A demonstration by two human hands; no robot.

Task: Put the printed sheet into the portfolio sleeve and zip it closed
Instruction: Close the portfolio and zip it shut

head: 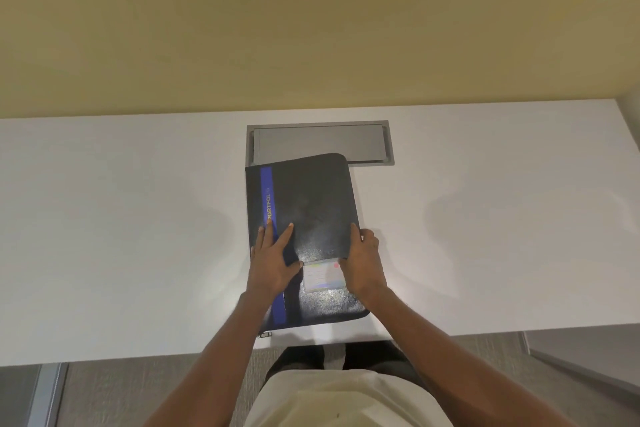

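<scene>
A black portfolio sleeve (pixel 311 204) with a blue stripe down its left side lies flat and closed on the white desk (pixel 121 218). A small clear pocket with a pale card (pixel 323 276) shows on its cover. My left hand (pixel 273 260) rests flat on the cover over the stripe, fingers spread. My right hand (pixel 363 263) grips the portfolio's right edge, thumb on top. A small zipper pull (pixel 265 334) pokes out at the near left corner. No printed sheet is visible.
A grey cable hatch (pixel 367 144) is set into the desk behind the portfolio, partly covered by it. A yellow wall stands behind the desk. The desk's near edge runs just below the portfolio, with grey floor beneath.
</scene>
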